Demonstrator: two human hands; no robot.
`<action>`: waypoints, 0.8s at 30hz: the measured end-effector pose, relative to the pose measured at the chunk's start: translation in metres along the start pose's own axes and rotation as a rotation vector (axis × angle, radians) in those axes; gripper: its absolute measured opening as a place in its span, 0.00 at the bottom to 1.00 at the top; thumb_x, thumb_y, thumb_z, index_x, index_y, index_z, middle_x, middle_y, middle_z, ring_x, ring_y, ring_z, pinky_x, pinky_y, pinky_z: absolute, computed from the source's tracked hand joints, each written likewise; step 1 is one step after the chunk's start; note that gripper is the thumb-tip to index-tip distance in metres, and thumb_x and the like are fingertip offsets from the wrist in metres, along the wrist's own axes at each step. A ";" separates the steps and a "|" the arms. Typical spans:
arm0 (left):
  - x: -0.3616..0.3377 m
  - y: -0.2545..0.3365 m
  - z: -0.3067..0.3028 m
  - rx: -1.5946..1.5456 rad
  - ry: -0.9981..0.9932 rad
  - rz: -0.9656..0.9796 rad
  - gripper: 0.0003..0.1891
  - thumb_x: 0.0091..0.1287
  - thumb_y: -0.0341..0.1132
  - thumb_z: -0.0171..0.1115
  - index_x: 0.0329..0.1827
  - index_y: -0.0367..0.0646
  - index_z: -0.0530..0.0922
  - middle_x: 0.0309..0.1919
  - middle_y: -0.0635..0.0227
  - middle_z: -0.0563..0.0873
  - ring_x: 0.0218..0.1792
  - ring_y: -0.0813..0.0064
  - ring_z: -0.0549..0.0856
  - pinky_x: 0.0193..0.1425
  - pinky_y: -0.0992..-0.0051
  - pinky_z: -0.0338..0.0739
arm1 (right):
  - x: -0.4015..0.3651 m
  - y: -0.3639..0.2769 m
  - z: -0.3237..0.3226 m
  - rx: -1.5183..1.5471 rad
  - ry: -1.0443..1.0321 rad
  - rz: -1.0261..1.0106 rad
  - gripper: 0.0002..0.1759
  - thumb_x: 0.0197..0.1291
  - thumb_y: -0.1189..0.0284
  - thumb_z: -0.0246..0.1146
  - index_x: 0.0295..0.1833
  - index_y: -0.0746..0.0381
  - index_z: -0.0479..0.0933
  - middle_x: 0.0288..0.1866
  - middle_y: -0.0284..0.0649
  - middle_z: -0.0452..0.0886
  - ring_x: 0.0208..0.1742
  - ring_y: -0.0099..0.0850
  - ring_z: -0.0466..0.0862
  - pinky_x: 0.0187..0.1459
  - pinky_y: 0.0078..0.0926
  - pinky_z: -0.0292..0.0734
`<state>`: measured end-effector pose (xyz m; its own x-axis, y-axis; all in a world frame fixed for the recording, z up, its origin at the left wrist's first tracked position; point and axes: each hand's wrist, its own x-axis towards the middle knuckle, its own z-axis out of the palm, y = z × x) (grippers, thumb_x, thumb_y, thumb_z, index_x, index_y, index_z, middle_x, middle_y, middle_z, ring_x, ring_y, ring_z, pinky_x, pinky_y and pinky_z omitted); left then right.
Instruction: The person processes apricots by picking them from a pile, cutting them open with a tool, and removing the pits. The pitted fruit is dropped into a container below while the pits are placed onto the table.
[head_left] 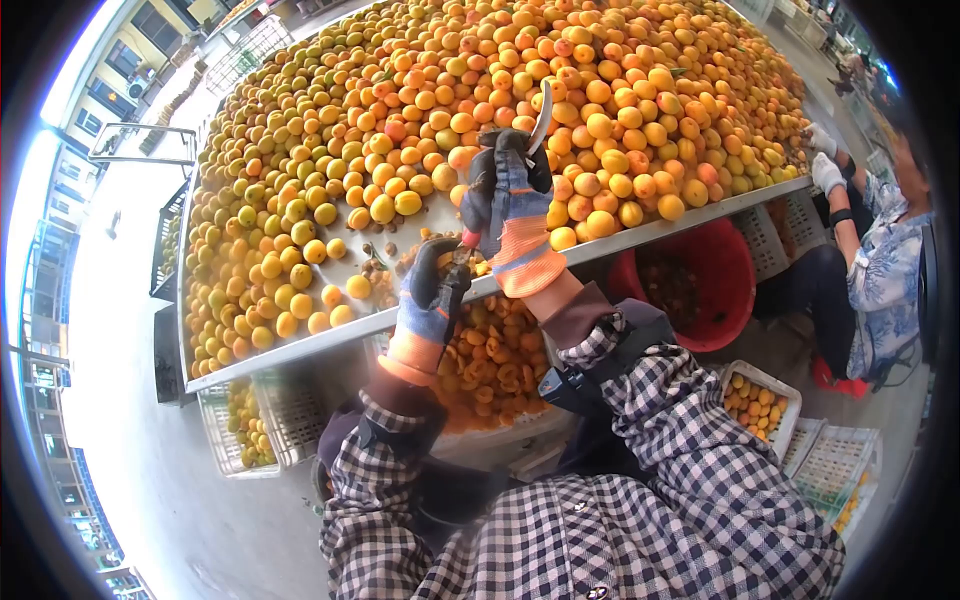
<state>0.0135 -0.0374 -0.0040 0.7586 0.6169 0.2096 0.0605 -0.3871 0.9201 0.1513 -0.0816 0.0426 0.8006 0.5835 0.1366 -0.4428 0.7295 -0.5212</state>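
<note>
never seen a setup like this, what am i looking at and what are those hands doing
No machine here: a person wears one camera on their head, giving this single view forward and down. The gloved right hand grips a curved blade. The gloved left hand is beside it, fingers curled near something too small to name. Whole fruit, apparently apricots, is heaped on the metal-edged table. Opened fruit lies below its near edge. Another person is at the right.

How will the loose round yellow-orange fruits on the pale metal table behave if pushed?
Yellow-orange fruits probably roll readily: near-spherical, on smooth-looking metal table. Packed ones likely nudge neighbours, since they touch. Skins may bruise or split under a hard squeeze; opened flesh in the heap below looks soft.
</note>
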 end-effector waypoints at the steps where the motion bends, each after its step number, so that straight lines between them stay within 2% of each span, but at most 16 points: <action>1: 0.002 0.000 0.000 0.051 0.025 0.077 0.13 0.67 0.31 0.58 0.53 0.40 0.76 0.31 0.71 0.81 0.29 0.82 0.79 0.33 0.80 0.73 | 0.001 0.003 -0.002 -0.013 0.055 -0.004 0.13 0.71 0.59 0.56 0.44 0.58 0.71 0.19 0.32 0.69 0.09 0.24 0.63 0.09 0.21 0.59; 3: 0.003 0.002 0.000 0.102 0.052 0.151 0.12 0.68 0.31 0.59 0.53 0.39 0.76 0.33 0.69 0.82 0.32 0.80 0.80 0.36 0.77 0.75 | 0.004 0.008 -0.007 0.001 0.175 0.106 0.13 0.71 0.58 0.56 0.42 0.57 0.72 0.20 0.31 0.69 0.11 0.23 0.64 0.11 0.20 0.58; 5: 0.005 0.010 -0.001 0.170 0.050 0.040 0.11 0.67 0.26 0.58 0.52 0.39 0.76 0.36 0.62 0.83 0.38 0.69 0.82 0.45 0.72 0.76 | 0.010 0.015 -0.009 0.018 0.292 0.215 0.13 0.71 0.57 0.56 0.41 0.56 0.72 0.20 0.29 0.68 0.13 0.22 0.64 0.13 0.19 0.57; 7: 0.010 0.008 0.000 0.160 0.084 0.083 0.10 0.67 0.26 0.59 0.51 0.38 0.77 0.35 0.61 0.83 0.37 0.69 0.83 0.45 0.72 0.76 | 0.017 0.021 -0.011 0.095 0.487 0.271 0.14 0.70 0.57 0.57 0.40 0.56 0.71 0.16 0.29 0.67 0.10 0.22 0.61 0.13 0.21 0.58; 9: 0.013 -0.003 0.000 0.150 0.119 0.128 0.10 0.67 0.26 0.60 0.50 0.38 0.77 0.34 0.61 0.83 0.36 0.69 0.83 0.44 0.73 0.77 | 0.026 0.025 -0.015 0.105 0.531 0.306 0.14 0.70 0.56 0.57 0.40 0.56 0.71 0.17 0.29 0.66 0.12 0.22 0.60 0.14 0.21 0.58; 11: 0.014 -0.027 -0.003 -0.120 0.199 -0.076 0.08 0.66 0.27 0.63 0.47 0.37 0.80 0.33 0.61 0.84 0.34 0.73 0.83 0.42 0.75 0.77 | 0.035 0.032 -0.024 0.247 0.462 0.260 0.13 0.70 0.57 0.56 0.41 0.55 0.71 0.17 0.29 0.66 0.12 0.22 0.62 0.15 0.22 0.59; 12: 0.014 -0.020 -0.008 -0.012 0.206 -0.089 0.08 0.67 0.30 0.63 0.44 0.35 0.82 0.32 0.60 0.85 0.33 0.77 0.82 0.42 0.77 0.76 | 0.039 0.029 -0.021 0.251 0.423 0.242 0.13 0.71 0.58 0.56 0.39 0.55 0.71 0.17 0.29 0.68 0.13 0.22 0.63 0.16 0.22 0.61; 15: 0.012 -0.035 -0.016 0.081 0.246 -0.105 0.10 0.69 0.33 0.61 0.43 0.34 0.83 0.30 0.60 0.86 0.32 0.78 0.82 0.42 0.77 0.77 | 0.047 0.016 -0.012 -0.111 0.337 0.004 0.10 0.71 0.63 0.57 0.39 0.56 0.73 0.17 0.28 0.68 0.11 0.20 0.64 0.14 0.18 0.57; 16: 0.011 -0.012 -0.022 0.154 0.162 -0.240 0.11 0.68 0.35 0.62 0.43 0.34 0.83 0.28 0.59 0.86 0.31 0.75 0.84 0.40 0.76 0.77 | 0.053 0.017 -0.016 -0.108 0.338 0.003 0.10 0.71 0.63 0.57 0.39 0.56 0.73 0.17 0.28 0.68 0.11 0.20 0.64 0.14 0.18 0.57; 17: 0.011 -0.023 -0.027 0.155 0.160 -0.237 0.11 0.68 0.35 0.62 0.43 0.34 0.83 0.28 0.59 0.86 0.31 0.75 0.84 0.40 0.76 0.77 | 0.059 0.020 -0.022 -0.209 0.296 -0.045 0.08 0.69 0.65 0.59 0.40 0.57 0.74 0.17 0.28 0.69 0.11 0.19 0.65 0.13 0.18 0.57; 19: 0.015 -0.023 -0.035 0.240 0.119 -0.116 0.11 0.67 0.34 0.64 0.45 0.33 0.82 0.31 0.66 0.87 0.27 0.83 0.81 0.29 0.81 0.75 | 0.060 0.020 -0.024 -0.310 0.255 -0.095 0.06 0.68 0.67 0.60 0.40 0.57 0.75 0.18 0.28 0.71 0.10 0.18 0.66 0.12 0.18 0.58; 20: 0.010 -0.020 -0.040 0.291 0.033 -0.283 0.10 0.67 0.35 0.64 0.43 0.36 0.83 0.28 0.67 0.86 0.26 0.83 0.81 0.25 0.81 0.73 | 0.058 0.021 -0.025 -0.365 0.205 -0.038 0.05 0.67 0.68 0.62 0.40 0.56 0.75 0.18 0.27 0.72 0.10 0.17 0.66 0.11 0.18 0.58; 21: 0.009 -0.004 -0.043 0.290 0.033 -0.281 0.10 0.67 0.35 0.64 0.43 0.36 0.83 0.28 0.67 0.86 0.26 0.83 0.81 0.25 0.81 0.73 | 0.055 0.022 -0.023 -0.419 0.154 0.020 0.04 0.65 0.70 0.64 0.39 0.56 0.75 0.19 0.27 0.74 0.11 0.16 0.66 0.11 0.17 0.59; 22: 0.007 0.009 -0.047 0.257 -0.126 -0.330 0.11 0.66 0.36 0.64 0.43 0.36 0.83 0.27 0.64 0.86 0.25 0.79 0.82 0.28 0.78 0.75 | 0.054 0.029 -0.025 -0.532 0.135 0.091 0.04 0.65 0.70 0.64 0.40 0.55 0.76 0.21 0.25 0.75 0.13 0.15 0.68 0.13 0.17 0.61; 23: 0.004 0.014 -0.050 0.222 -0.284 -0.375 0.11 0.64 0.36 0.64 0.43 0.37 0.84 0.25 0.60 0.86 0.25 0.75 0.83 0.31 0.74 0.76 | 0.056 0.043 -0.034 -0.699 -0.036 -0.021 0.07 0.62 0.67 0.67 0.42 0.55 0.77 0.22 0.30 0.78 0.18 0.19 0.74 0.19 0.21 0.69; 24: -0.002 0.015 -0.049 0.185 -0.322 -0.311 0.11 0.64 0.37 0.65 0.43 0.39 0.85 0.26 0.60 0.86 0.27 0.73 0.84 0.34 0.73 0.78 | 0.055 0.044 -0.034 -1.010 -0.164 -0.046 0.09 0.60 0.65 0.67 0.42 0.55 0.77 0.25 0.34 0.80 0.23 0.25 0.78 0.26 0.25 0.73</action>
<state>-0.0187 -0.0110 0.0257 0.8469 0.4903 -0.2060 0.4085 -0.3516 0.8423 0.1893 -0.0295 -0.0020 0.7094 0.6595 0.2487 0.1949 0.1556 -0.9684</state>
